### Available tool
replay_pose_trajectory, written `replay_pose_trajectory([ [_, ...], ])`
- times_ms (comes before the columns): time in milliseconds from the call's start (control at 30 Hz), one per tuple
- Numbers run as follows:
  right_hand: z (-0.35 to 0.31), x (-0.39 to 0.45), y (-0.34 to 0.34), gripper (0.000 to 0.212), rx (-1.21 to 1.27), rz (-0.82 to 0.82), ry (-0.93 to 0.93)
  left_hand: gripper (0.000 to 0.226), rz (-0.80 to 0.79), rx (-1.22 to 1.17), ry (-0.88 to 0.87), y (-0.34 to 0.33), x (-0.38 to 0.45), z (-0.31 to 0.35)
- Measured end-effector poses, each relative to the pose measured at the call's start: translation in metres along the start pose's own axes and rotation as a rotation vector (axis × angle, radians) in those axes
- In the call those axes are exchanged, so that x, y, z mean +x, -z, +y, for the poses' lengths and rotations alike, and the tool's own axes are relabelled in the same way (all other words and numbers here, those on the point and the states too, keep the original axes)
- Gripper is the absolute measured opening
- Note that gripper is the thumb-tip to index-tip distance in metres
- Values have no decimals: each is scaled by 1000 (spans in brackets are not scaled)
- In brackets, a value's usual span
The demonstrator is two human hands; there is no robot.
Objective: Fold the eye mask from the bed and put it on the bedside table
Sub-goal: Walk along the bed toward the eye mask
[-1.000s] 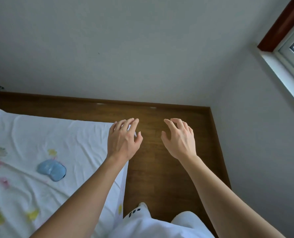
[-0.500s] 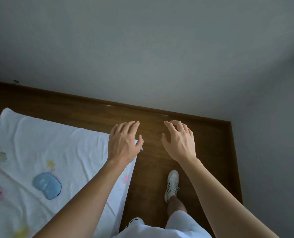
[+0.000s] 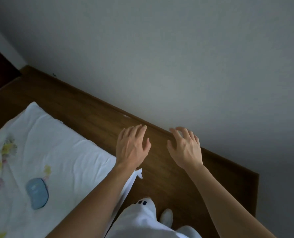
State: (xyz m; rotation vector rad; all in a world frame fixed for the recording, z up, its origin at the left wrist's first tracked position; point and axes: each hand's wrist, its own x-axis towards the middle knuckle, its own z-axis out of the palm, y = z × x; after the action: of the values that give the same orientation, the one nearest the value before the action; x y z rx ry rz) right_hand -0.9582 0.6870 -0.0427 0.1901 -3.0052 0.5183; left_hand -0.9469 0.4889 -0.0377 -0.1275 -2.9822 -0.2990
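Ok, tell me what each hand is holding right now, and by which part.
Nothing is held. The left hand and right hand hover with fingers spread over the floor; the blue eye mask lies untouched on the bed.

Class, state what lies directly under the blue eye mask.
The eye mask lies flat on the white floral sheet. Whatever is beneath that sheet is covered. Neither hand touches it.

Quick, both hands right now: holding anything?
Left hand: open, empty, above the floor by the bed.
Right hand: open, empty.
Eye mask: untouched on the bed.
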Motion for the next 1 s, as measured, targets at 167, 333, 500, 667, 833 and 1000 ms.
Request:
replay_pose_trajectory([
  [167,-2,71,-11,46,32,-46,131,48,20,9,121,-13,47,-19],
  [333,-24,146,-34,45,47,-104,260,47,45,16,241,-28,92,-53],
  [500,-70,236,-67,45,23,-155,416,46,109,-1,415,-40,146,-110],
  [667,-137,312,-104,39,79,-182,612,49,144,-23,636,-40,180,-173],
  [833,-211,354,-141,41,102,-305,793,47,208,-60,878,-34,171,-225],
  [1000,-291,366,-178,42,127,-425,1036,44,267,-14,1132,-25,141,-270],
])
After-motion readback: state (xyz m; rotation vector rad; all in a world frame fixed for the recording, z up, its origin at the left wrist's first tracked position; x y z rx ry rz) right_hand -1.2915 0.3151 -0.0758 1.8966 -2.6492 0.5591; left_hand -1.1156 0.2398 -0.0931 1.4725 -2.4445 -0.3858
